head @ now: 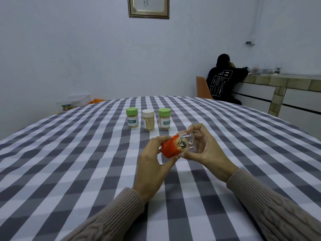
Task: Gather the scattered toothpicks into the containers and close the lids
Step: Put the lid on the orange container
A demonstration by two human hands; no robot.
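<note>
Setting: a table [69,171] covered in a grey-and-white checked cloth, seen from above and behind the person's two hands, with a pale wall beyond.
Left hand [152,164]: raised above the cloth, fingers and thumb curled round the red cap [169,148] of a toothpick container held on its side; the thumb lies under the cap, the fingertips over its top.
Right hand [206,150]: raised opposite the left, fingers curved over the clear plastic body [186,142] of the same container, thumb pressing its lower edge.
Held container: lying nearly level between the two hands, red cap to the left, clear body to the right; toothpicks [178,145] show as a pale bundle where cap and body meet. Whether the cap is fully seated cannot be told.
Row of three containers: standing upright on the cloth just beyond the hands, side by side, all lidded and full of toothpicks: a left green-lidded jar [132,118], a white-lidded jar [148,120] in the middle, and a right green-lidded jar [164,118].
Sleeves: both forearms wear beige knitted sleeves [271,204].
Background: a second person in a dark printed top [224,80] sits in an orange chair [202,87], back turned, leaning on a tiled counter [278,84] at right.
Wall: a framed picture [148,6] hangs at top centre.
Far left: a pale plastic bin [74,101] sits beyond the table edge.
</note>
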